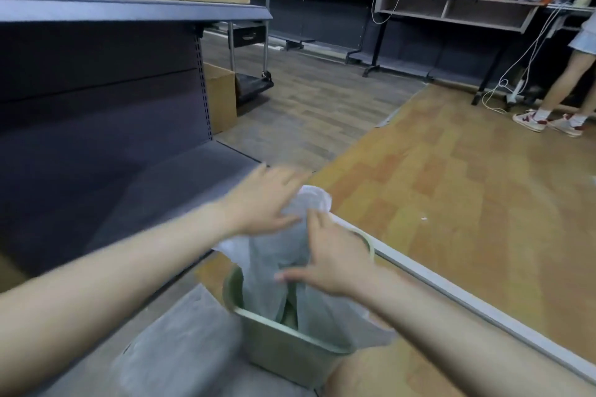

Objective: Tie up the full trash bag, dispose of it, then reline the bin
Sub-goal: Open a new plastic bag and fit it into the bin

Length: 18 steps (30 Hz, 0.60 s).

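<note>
Bag (283, 255) stands up out of green bin (290, 345). Left hand (264, 200) flat on bag top, fingers spread. Right hand (335, 264) pinches bag side.

Motion blur smears the left hand (264, 200) above the green bin (290, 348), whose contents hide under the bag (290, 255), fingers impossible to read.

The shelf (106, 126) stands close on the left of the bin (290, 348). On the right, the floor (451, 203) is open. A bag (180, 364) lies beside the bin.
</note>
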{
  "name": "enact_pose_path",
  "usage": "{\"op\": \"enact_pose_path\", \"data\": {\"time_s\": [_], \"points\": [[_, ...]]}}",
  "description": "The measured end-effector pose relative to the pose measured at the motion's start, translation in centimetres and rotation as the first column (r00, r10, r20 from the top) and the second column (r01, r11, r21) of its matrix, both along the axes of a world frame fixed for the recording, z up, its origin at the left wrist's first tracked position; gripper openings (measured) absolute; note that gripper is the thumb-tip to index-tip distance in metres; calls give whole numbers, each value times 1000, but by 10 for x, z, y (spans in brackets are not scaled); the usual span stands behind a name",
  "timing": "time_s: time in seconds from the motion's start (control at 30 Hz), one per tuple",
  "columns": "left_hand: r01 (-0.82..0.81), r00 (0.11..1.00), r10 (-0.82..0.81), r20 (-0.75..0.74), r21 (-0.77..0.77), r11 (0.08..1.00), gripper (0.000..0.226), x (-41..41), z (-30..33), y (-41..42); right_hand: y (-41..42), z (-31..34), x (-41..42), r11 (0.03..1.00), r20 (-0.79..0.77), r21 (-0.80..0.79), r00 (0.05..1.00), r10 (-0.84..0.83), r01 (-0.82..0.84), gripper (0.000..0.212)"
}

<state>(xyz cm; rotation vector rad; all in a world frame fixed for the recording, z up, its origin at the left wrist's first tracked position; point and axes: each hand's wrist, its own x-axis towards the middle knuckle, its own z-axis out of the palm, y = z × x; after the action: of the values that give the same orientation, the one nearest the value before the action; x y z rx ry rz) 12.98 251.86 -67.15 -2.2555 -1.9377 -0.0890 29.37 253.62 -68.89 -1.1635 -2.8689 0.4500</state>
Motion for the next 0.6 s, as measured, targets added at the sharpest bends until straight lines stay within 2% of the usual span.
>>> {"op": "enact_pose_path", "data": {"time_s": [0.07, 0.1, 0.13, 0.23, 0.37, 0.47, 0.5, 0.57, 0.6], "points": [[-48, 983, 7, -182, -221, 974, 75, -1, -53, -7, -11, -45, 1, 999, 177, 40, 984, -32, 25, 91], [-31, 976, -28, -218, -263, 964, 77, -4, -72, -11, -15, -60, 4, 997, 217, 68, 975, -38, 24, 84], [14, 967, -78, -242, -258, 966, 82, -10, -87, -16, -16, -74, 6, 995, 240, 100, 970, -33, 10, 81], [122, 936, -137, -323, -66, 990, 97, -27, -114, -14, -10, -89, 13, 991, 274, 105, 960, 55, -87, 86], [119, 968, -101, -229, 69, 990, 91, -38, -110, -10, 12, -73, 25, 960, 263, 159, 947, 183, -229, 90], [57, 991, -34, -132, 169, 984, 89, -41, -94, -14, 39, -46, 45, 890, 107, 327, 948, 299, -318, 105], [2, 999, 4, -38, 154, 988, 83, -43, -89, -16, 48, -37, 55, 871, 80, 382, 950, 301, -308, 107], [-78, 995, 73, 68, 65, 995, 58, -51, -78, -22, 59, -30, 76, 764, 161, 514, 919, 360, -389, 102], [-38, 998, 35, 59, 54, 998, 42, -51, -70, -25, 59, -21, 87, 740, 254, 524, 907, 336, -421, 85]]}}
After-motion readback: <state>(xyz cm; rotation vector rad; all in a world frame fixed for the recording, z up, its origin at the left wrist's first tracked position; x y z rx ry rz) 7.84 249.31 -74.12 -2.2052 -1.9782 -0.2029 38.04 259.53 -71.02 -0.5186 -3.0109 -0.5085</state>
